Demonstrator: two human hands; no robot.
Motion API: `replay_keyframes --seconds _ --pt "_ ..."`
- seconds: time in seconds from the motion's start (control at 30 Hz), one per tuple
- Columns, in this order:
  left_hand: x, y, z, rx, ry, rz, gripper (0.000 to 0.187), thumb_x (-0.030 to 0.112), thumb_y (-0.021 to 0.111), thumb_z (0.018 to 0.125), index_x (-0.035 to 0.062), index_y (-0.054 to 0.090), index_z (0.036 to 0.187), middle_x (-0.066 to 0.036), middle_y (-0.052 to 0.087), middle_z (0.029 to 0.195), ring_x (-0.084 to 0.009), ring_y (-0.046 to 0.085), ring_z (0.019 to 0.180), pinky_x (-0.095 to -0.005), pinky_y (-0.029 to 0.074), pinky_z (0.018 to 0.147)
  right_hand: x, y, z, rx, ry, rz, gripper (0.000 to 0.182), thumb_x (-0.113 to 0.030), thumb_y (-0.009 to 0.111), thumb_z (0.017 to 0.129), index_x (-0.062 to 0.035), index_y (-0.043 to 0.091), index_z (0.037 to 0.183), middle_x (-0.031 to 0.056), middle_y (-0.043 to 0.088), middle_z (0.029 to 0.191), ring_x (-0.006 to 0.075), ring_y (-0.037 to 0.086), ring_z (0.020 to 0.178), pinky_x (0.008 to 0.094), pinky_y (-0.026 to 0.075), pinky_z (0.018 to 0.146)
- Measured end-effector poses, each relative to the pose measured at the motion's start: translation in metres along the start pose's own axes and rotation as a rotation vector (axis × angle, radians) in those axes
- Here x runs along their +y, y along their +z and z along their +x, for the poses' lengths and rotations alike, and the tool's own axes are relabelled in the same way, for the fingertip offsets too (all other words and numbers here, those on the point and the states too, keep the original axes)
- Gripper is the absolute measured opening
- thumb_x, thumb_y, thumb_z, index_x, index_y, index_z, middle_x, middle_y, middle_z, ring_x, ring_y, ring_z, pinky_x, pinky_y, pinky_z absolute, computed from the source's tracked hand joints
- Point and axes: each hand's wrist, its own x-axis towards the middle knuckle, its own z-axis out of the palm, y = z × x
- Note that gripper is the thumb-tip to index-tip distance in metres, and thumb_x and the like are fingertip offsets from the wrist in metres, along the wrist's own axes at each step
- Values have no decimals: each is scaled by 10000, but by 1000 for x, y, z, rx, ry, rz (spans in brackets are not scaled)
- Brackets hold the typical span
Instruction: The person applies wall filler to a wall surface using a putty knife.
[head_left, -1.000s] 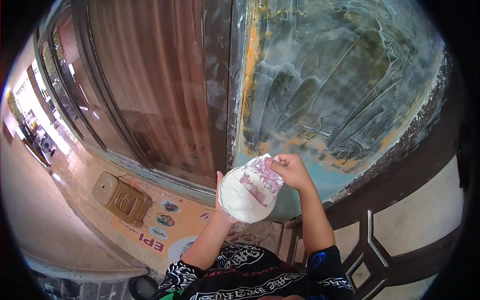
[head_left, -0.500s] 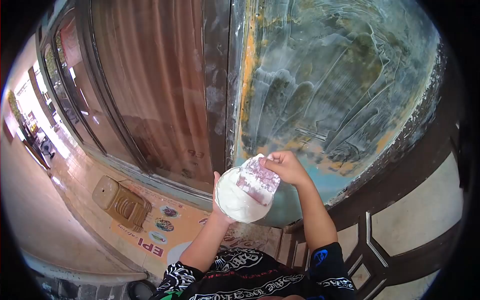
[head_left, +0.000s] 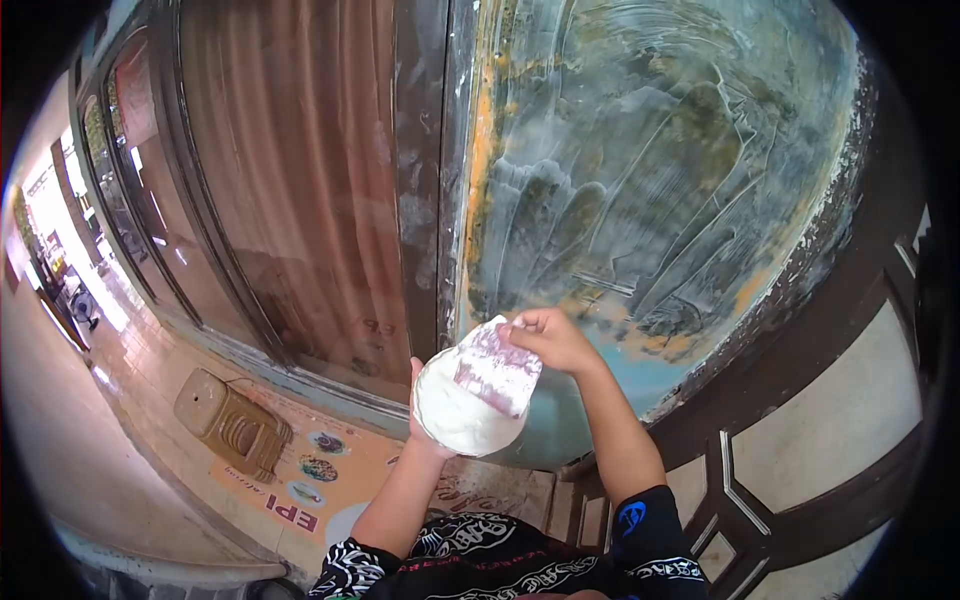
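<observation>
My left hand [head_left: 418, 432] holds up a round white container [head_left: 455, 410] full of thick white paste, mostly hiding the fingers behind it. My right hand [head_left: 553, 338] pinches the top of a flat scraper [head_left: 494, 367], pink and smeared with white paste, whose blade rests across the container's mouth. Both hands are low in front of a wall panel [head_left: 640, 170] covered in streaky blue-green and orange patches with swept white paste marks.
A dark wooden frame [head_left: 420, 170] separates the wall from a glass door with a brown curtain [head_left: 290, 170]. A tan plastic stool [head_left: 222, 418] lies on the tiled floor at lower left, near a printed mat [head_left: 300, 490]. A dark carved railing [head_left: 760, 480] runs at lower right.
Both hands with the container and scraper have shifted slightly left and down in the view; the scraper stays laid on the paste.
</observation>
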Motion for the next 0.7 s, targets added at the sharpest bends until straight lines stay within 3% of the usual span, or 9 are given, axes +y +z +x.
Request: replay_keyframes --seconds 0.13,0.27,0.4,0.47,0.67,0.7 --pt "2 1 0 -64 -20 -4 912 742 341 929 42 335 1514 -194 423 1508 -389 463 1345 -558 361 1119 -11 -6 1 23 -11 -141 203 -185 698 940 2 696 862 -17 686 776 26 576 668 215 443 597" --pt "3 6 5 38 33 152 908 740 341 931 52 321 1523 -182 407 1523 -383 448 1358 -556 349 1128 -39 -8 -1 51 -46 -154 216 -200 694 941 -4 693 854 -14 681 759 21 575 661 211 436 582" --pt "4 14 22 -37 39 65 855 699 370 948 63 328 1517 -182 413 1517 -391 443 1358 -570 337 1130 -72 -12 3 94 -127 -244 246 -230 689 949 -9 673 842 -29 649 715 13 533 618 219 420 554" --pt "7 17 32 -19 59 129 894 746 316 931 78 318 1525 -169 396 1529 -386 429 1372 -559 343 1132 -94 -14 5 117 -143 -309 259 -238 681 957 -13 656 832 -38 631 720 15 515 631 231 416 562" --pt "19 36 67 -72 86 181 927 786 322 898 78 366 1495 -182 427 1501 -409 447 1350 -577 357 1118 -162 -20 16 234 -306 -641 276 -249 690 940 10 640 859 5 597 688 64 486 650 281 429 597" --pt "21 37 71 -54 84 196 934 795 325 890 77 385 1484 -183 435 1495 -411 451 1345 -580 360 1114 -170 -25 21 259 -355 -682 263 -253 706 919 -2 646 869 51 603 677 89 505 623 300 430 580"
